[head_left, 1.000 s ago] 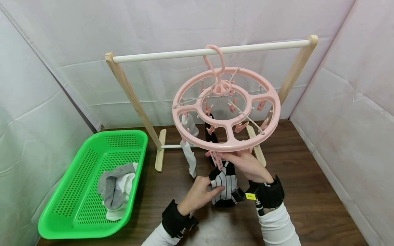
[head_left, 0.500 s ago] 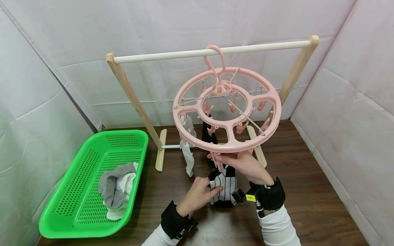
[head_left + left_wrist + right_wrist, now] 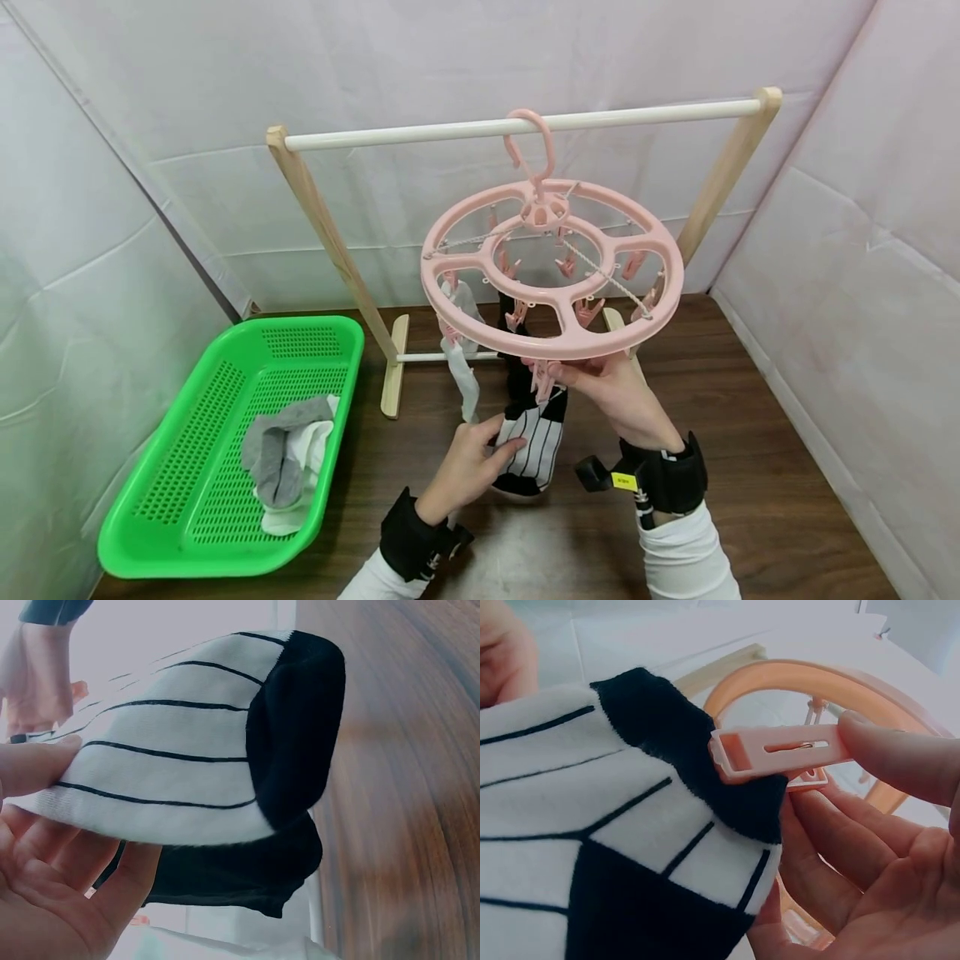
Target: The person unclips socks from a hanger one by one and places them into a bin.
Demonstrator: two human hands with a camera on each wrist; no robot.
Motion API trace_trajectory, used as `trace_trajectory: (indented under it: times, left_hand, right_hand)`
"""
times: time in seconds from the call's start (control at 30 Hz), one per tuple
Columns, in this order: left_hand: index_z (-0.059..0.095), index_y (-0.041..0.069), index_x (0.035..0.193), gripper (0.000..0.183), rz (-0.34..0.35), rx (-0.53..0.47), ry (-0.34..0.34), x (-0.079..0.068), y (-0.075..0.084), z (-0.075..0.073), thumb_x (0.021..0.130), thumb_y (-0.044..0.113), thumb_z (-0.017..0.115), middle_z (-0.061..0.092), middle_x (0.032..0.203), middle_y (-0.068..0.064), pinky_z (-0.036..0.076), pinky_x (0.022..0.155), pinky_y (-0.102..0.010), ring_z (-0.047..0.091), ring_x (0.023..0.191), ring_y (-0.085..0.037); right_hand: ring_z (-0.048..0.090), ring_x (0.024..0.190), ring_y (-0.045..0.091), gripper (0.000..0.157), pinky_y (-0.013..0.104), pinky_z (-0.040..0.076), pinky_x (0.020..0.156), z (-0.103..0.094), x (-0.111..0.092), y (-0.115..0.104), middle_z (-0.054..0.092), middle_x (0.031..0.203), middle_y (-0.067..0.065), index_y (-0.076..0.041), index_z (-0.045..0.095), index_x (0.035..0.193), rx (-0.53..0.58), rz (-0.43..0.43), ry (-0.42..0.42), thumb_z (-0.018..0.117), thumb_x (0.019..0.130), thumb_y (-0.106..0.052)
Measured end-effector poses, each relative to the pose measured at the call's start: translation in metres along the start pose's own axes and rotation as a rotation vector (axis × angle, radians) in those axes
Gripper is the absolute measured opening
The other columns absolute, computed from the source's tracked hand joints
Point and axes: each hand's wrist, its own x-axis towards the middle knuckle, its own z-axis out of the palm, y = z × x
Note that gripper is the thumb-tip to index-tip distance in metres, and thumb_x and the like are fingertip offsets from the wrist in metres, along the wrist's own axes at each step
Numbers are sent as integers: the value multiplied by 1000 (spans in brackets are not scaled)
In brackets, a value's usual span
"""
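Relative to the earlier head frames, the toe of the striped black-and-white sock (image 3: pixel 531 446) is swinging leftward together with the left hand (image 3: pixel 467 467), while the near rim of the pink round clip hanger (image 3: pixel 576 339) is riding higher. The left hand is pinching the sock near its toe, thumb above and fingers beneath. The right hand (image 3: pixel 626 402) is pinching a pink clothespin (image 3: pixel 784 748) at its lever end, the other end overlapping the sock's black cuff; the right wrist view is not settling whether it is gripping the fabric. The sock is slanting above the tabletop (image 3: pixel 750 467), about midway between its left and right edges. The hanger is hooking over the white rod (image 3: pixel 390 136) of a wooden rack standing along the tabletop's far edge. A white sock (image 3: pixel 462 383) and a black sock (image 3: pixel 516 379) are hanging below it. Near the tabletop's left edge, a green perforated basket (image 3: pixel 161 471) is holding gray fabric (image 3: pixel 268 458) and white fabric (image 3: pixel 311 446).
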Motion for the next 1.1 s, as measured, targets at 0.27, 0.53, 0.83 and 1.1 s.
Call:
trace_trajectory:
  times: [0.27, 0.53, 0.83, 1.1]
  left_hand:
    - [45, 11, 76, 28, 12, 9, 35, -1, 3, -5, 89, 2, 68, 29, 63, 8, 27, 52, -17, 27, 53, 1]
    - [59, 6, 88, 9, -12, -17, -7, -9, 1, -2, 90, 2, 66, 45, 66, 4, 35, 55, -17, 37, 57, 1]
    - [68, 1, 101, 11, -102, -83, -31, -26, -3, 5, 90, 3, 67, 72, 94, -10, 53, 68, -23, 68, 85, -16]
    - [68, 1, 98, 9, -144, -72, -16, -29, -5, 3, 89, 2, 68, 71, 90, -9, 53, 68, -23, 68, 81, -15]
  right_hand:
    - [67, 89, 22, 26, 37, 49, 89, -3, -3, -3, 69, 101, 12, -3, 60, 120, 3, 32, 27, 55, 96, 5]
    - [66, 95, 16, 28, 33, 48, 88, -1, -3, -3, 69, 107, 6, -7, 62, 120, 10, 51, 114, 58, 94, 4]
    - [66, 94, 15, 31, 31, 49, 87, -5, -8, -7, 67, 107, 4, -6, 60, 121, 35, 57, 135, 58, 93, 7]
    - [66, 95, 16, 30, 33, 47, 90, -5, -7, -2, 68, 107, 5, -6, 60, 121, 69, 58, 133, 58, 93, 7]
